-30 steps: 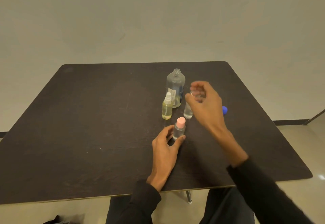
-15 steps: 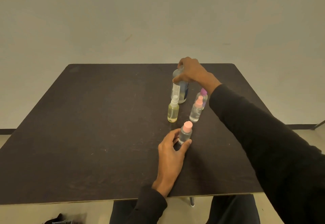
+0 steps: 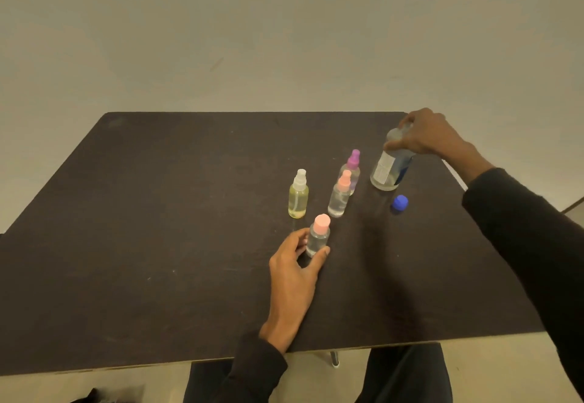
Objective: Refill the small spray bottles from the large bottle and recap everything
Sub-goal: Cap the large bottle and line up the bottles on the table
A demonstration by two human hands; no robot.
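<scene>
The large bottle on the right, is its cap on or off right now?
Off. The blue cap lies on the table in front of the large bottle, apart from it, while the right hand grips the bottle's top, hiding the neck.

Inspection found no legible text anywhere in the head view. One printed item was present — a white label (image 3: 383, 169) on the side of the large bottle (image 3: 390, 167), carrying rows of fine dark print too small and blurred to read, with a blue patch beside it on which no brand or number could be made out. The small spray bottles bore no visible marking, and the blue cap (image 3: 400, 203) on the worktop (image 3: 158, 213) showed no lettering.
</scene>
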